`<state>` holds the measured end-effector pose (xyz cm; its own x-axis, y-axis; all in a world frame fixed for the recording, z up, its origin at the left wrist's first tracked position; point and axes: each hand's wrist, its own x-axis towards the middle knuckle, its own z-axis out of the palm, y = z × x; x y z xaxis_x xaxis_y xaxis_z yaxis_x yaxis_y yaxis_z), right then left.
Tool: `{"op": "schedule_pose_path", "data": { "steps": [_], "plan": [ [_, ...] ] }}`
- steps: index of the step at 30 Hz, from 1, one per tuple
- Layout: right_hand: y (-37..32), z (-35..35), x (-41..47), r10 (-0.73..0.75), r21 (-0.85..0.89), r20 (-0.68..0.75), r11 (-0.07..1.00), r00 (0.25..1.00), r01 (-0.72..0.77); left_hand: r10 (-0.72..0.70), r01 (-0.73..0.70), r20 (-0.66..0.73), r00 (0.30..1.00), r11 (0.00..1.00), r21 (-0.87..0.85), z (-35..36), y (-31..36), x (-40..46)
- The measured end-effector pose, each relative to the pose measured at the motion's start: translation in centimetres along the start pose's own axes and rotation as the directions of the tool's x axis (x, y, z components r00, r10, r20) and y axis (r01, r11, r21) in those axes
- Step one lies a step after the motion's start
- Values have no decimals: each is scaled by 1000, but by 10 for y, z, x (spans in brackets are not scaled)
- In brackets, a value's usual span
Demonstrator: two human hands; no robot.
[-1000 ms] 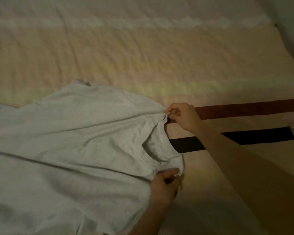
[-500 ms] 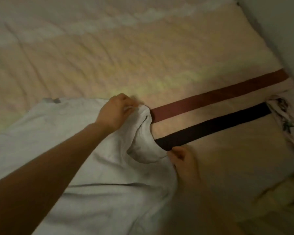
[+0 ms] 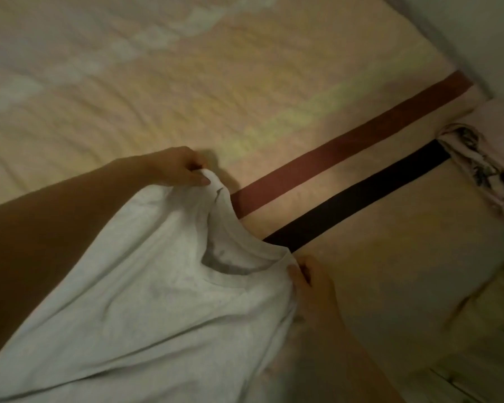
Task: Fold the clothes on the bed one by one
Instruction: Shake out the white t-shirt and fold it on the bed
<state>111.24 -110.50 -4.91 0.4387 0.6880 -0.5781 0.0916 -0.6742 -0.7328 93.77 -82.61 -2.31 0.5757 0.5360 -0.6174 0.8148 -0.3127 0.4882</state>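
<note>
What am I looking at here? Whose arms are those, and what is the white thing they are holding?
This picture comes from a small camera worn on a person's head, so you see what they see when they look down. The two arms are theirs. The left hand and the right hand each pinch the white T-shirt at a shoulder, either side of the neck hole. The shirt lies on a bed with a pale cover that has a red stripe and a black stripe. At the right edge lies a flowered cloth. The person is getting ready to fold the shirt.
</note>
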Motion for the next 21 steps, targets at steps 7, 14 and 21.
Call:
{"op": "schedule_pose_path", "data": {
  "steps": [7,14,21],
  "plan": [
    [-31,-12,44,-122,-69,-195,991,973,110,-21,5,-206,978,997,-78,-33,4,26],
    [-33,-17,73,-165,-218,-234,969,958,114,-88,57,-321,943,993,-104,-21,1,52],
    [-33,-15,78,-119,-228,-257,972,959,60,-126,97,-203,971,985,-145,-31,-7,46]
  ]
}}
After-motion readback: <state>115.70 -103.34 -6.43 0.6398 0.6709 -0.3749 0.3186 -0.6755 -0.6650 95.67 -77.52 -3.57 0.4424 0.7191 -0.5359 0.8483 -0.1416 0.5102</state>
